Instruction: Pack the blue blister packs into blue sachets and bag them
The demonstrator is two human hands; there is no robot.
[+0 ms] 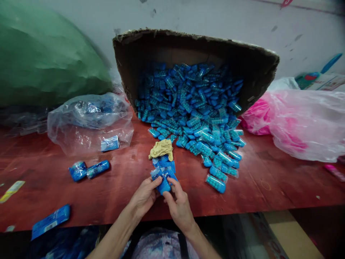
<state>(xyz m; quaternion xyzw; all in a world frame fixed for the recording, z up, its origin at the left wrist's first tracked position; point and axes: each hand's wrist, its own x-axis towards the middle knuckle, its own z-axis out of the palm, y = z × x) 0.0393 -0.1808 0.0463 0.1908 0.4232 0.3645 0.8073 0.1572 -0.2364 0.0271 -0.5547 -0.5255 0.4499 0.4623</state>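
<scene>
Between my fingers is a small blue-capped tube (164,186), close to the table's front edge. My left hand (147,194) pinches its left side with the thumb on top. From the right, my right hand (176,198) grips the same tube with thumb and forefinger. Just beyond the fingers lie several flat blue printed labels (165,165), partly covered by the hands. A crumpled pale-yellow cloth-like piece (161,149) rests on the far end of these labels. Whether a label is wrapped on the held tube I cannot tell.
A cardboard box (196,45) on its side spills many clear tubes of blue beads (215,183) onto the red table (121,194). A clear plastic bag (72,126) and labelled blue tubes (98,169) are on the left. A bag of pink items (293,122) stands right.
</scene>
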